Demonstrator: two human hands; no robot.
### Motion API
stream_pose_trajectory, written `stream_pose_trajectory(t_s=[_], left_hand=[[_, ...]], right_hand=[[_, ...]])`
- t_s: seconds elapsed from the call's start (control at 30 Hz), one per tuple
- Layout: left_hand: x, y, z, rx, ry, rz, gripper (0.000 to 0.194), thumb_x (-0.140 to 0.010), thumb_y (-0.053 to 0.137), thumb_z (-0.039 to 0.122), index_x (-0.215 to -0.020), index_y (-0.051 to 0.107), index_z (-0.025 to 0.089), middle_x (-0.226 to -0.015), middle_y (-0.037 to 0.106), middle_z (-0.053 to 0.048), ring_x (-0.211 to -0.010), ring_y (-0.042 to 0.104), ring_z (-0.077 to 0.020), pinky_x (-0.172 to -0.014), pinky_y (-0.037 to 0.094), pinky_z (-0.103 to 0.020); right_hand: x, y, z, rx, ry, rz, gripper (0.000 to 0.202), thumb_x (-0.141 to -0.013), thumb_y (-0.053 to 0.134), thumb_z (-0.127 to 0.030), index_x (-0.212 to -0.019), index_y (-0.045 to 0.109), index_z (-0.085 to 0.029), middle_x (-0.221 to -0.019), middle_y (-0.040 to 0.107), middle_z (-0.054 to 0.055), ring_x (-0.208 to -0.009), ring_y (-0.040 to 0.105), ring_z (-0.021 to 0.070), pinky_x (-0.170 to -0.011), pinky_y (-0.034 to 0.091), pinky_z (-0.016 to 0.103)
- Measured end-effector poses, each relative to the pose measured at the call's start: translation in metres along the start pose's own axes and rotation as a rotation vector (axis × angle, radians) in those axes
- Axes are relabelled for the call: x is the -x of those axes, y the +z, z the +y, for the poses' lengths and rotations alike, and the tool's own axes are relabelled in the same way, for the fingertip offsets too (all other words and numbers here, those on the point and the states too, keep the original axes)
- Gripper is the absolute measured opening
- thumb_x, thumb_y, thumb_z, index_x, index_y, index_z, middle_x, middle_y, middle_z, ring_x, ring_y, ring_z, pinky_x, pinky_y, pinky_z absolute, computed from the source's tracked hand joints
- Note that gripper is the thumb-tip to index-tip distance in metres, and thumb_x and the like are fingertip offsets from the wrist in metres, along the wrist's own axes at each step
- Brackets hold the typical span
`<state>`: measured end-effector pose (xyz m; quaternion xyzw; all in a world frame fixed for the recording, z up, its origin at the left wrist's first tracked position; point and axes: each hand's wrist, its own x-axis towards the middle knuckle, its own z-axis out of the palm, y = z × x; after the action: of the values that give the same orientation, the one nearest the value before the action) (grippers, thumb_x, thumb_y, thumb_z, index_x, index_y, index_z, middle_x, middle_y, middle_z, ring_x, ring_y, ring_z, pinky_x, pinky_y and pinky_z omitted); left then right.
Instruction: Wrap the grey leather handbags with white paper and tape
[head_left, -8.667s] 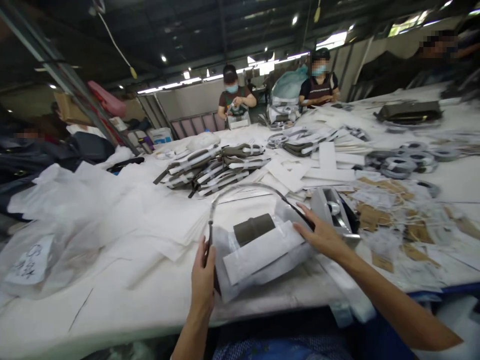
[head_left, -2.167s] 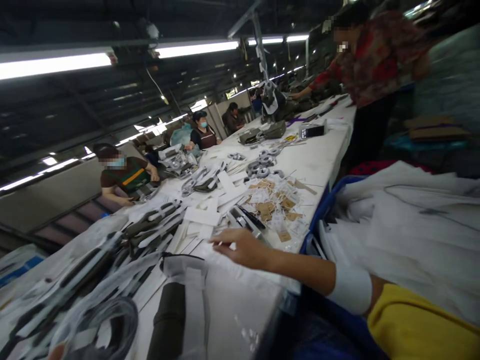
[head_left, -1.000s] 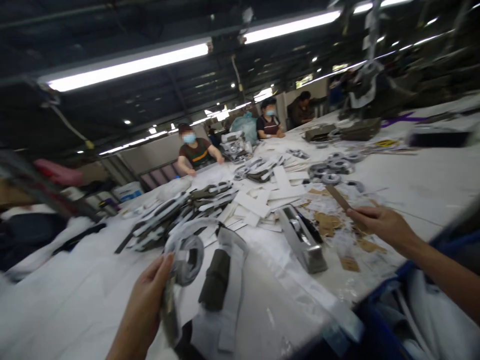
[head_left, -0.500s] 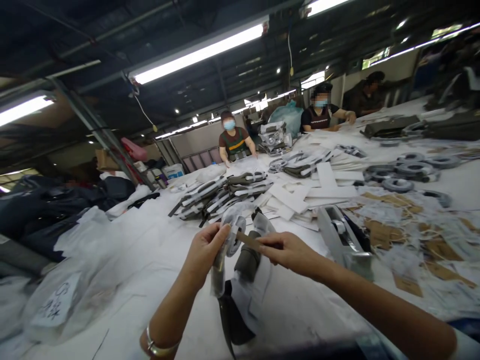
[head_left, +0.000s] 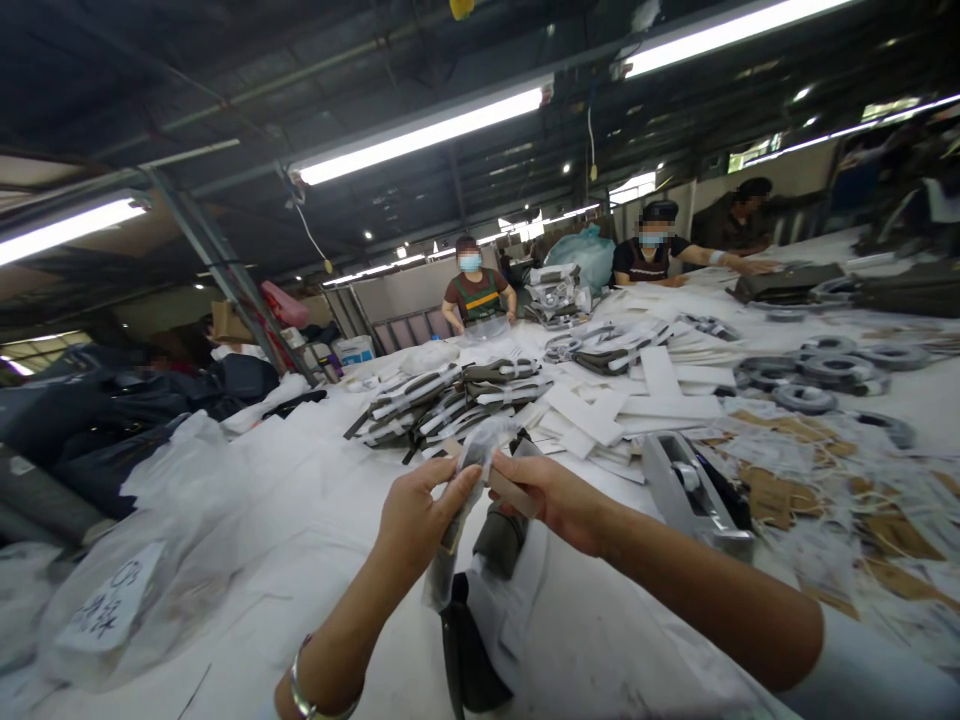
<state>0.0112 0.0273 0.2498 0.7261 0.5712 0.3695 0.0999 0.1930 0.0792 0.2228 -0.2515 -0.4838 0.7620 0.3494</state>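
My left hand (head_left: 420,512) pinches a strap wrapped in clear plastic (head_left: 441,575), its coiled upper end standing up between my hands. Between the fingers of my right hand (head_left: 562,500) is a flat brownish-grey card strip (head_left: 514,490). Those right fingertips also meet the plastic at the top of the wrapped strap. Just below my hands lies a rolled dark olive fabric piece (head_left: 499,542) with pale wrapping. A black curved piece (head_left: 474,650) rests nearer to me. My fingers partly hide where the card and the plastic meet.
A grey tape dispenser (head_left: 686,490) stands right of my hands, near brown tags (head_left: 772,497) with strings. Ahead lie stacked olive straps (head_left: 450,400), white cards (head_left: 600,415) and grey coils (head_left: 836,370). Plastic bags (head_left: 187,560) cover the left side. Co-workers sit across the table.
My right hand has moved left and up with the card strip, bringing it against the wrapped strap in my left hand. One co-worker's arm now reaches farther out to the right.
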Motion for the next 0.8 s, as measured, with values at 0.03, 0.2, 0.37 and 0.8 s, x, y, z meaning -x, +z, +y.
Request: stream_pose_trajectory(t_s=[0.03,0.2,0.37,0.8], left_hand=[[0.001,0.001,0.001,-0.074,0.012,0.011,0.038,-0.093,0.049,0.052,-0.079,0.07,0.023,-0.08,0.068,-0.002,-0.08,0.06,-0.0196,-0.074,0.042,-0.028],[0.006,0.008,0.011,-0.346,0.053,0.1,0.038,-0.097,0.041,0.047,-0.087,0.07,0.024,-0.084,0.068,-0.005,-0.084,0.062,-0.0227,-0.074,0.042,-0.031],[0.014,0.015,0.006,-0.067,0.081,0.068,0.036,-0.099,0.04,0.041,-0.114,0.068,0.024,-0.107,0.069,-0.008,-0.103,0.062,-0.0242,-0.09,0.045,-0.035],[0.008,0.027,0.008,0.933,-0.36,0.057,0.064,-0.076,0.078,0.046,-0.13,0.057,0.02,-0.103,0.071,-0.007,-0.092,0.068,-0.0198,-0.078,0.053,-0.025]], right_hand=[[0.0,0.001,0.0,0.027,-0.018,0.018,0.05,-0.07,0.075,-0.064,-0.09,0.076,-0.018,-0.091,0.068,0.005,-0.086,0.057,0.0167,-0.079,0.045,0.03],[-0.003,0.007,0.002,0.049,-0.055,0.111,0.041,-0.067,0.081,-0.056,-0.081,0.075,-0.018,-0.086,0.067,0.003,-0.081,0.054,0.0159,-0.078,0.042,0.03],[-0.004,0.009,0.004,-0.009,-0.086,0.148,0.03,-0.066,0.082,-0.045,-0.071,0.071,-0.017,-0.071,0.06,0.0,-0.068,0.046,0.0131,-0.07,0.039,0.029],[-0.004,-0.005,-0.003,0.096,-0.037,0.031,0.036,-0.071,0.08,-0.049,-0.076,0.074,-0.014,-0.068,0.065,0.001,-0.06,0.048,0.0109,-0.061,0.036,0.026]])
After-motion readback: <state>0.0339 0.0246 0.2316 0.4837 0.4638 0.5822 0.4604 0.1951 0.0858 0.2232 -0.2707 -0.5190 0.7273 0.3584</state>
